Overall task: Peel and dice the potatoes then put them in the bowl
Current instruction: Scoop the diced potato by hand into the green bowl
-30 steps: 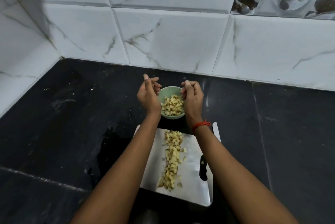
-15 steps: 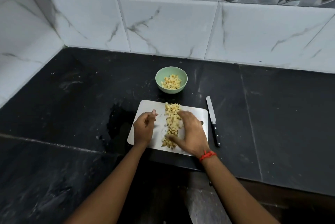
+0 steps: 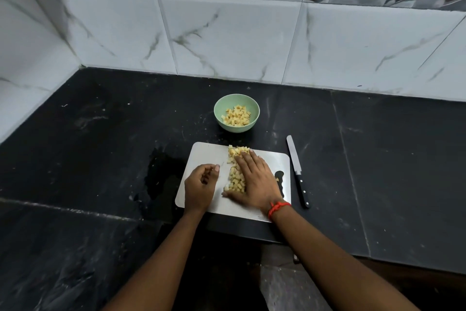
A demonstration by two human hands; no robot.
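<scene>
Both hands: back from the bowl [image 3: 220, 105] since a second ago, now down on the cutting board [image 3: 204, 154]. Right hand [image 3: 254, 179]: flat, fingers straight and together, laid along the right flank of the diced potato row [image 3: 235, 179], touching it; thumb round its near end. Left hand [image 3: 200, 186]: fingers loosely curled, holding nothing I can see, left of the row with bare board between. Row: long axis near-to-far, far end aimed at the bowl, which stands just beyond the board's far edge, part-filled with dice. Knife [image 3: 297, 172]: on the counter right of the board, untouched. Judgement: my right hand is nearer; the next scoop needs my left to close in from the opposite flank.
</scene>
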